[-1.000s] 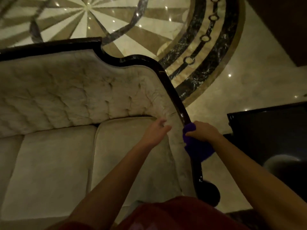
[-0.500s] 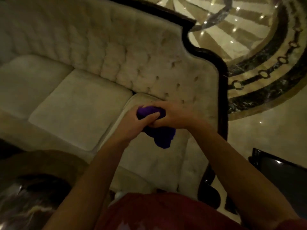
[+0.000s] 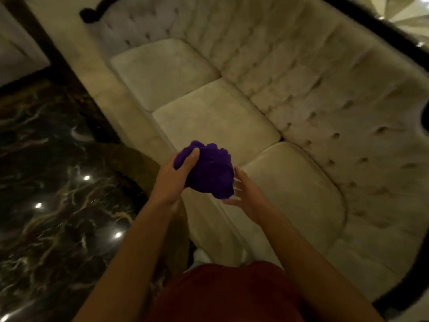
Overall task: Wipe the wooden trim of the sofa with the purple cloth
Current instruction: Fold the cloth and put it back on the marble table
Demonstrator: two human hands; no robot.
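Mostly blurred at the edges: the sofa's dark wooden trim is only a smear, cut off at the frame's right edge. Left hand grips the bunched purple cloth, thumb on top, above the cushions. Right hand is spread beside it, fingertips near its lower edge; contact unclear.
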